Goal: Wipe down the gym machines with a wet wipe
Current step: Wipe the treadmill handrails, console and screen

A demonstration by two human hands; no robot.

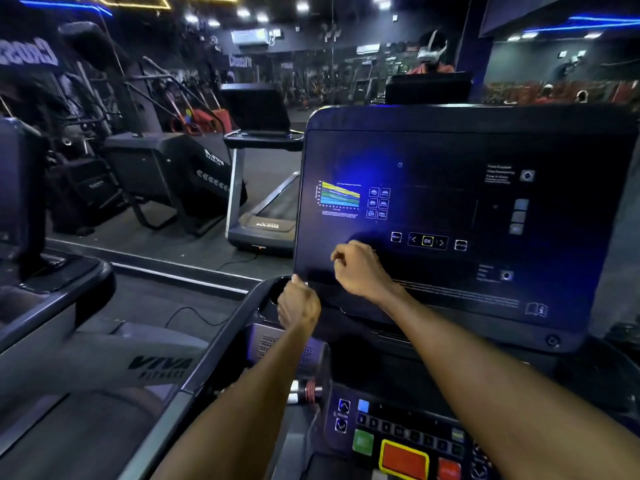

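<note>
The treadmill console screen (450, 209) is a big dark panel with a small coloured chart and an OK button row. My right hand (360, 268) rests against its lower left part with the fingers curled under. Only a small pale bit of the wet wipe (337, 261) shows at the fingertips; the rest is hidden in the hand. My left hand (298, 304) grips the screen's lower left corner, thumb on top, beside the black handrail (221, 341).
Below the screen lies the keypad with a green button (362, 441) and a red stop button (403, 460). A second treadmill (263, 202) and a stair machine (166, 174) stand to the left, partly mirrored. A cable (194, 315) lies on the floor.
</note>
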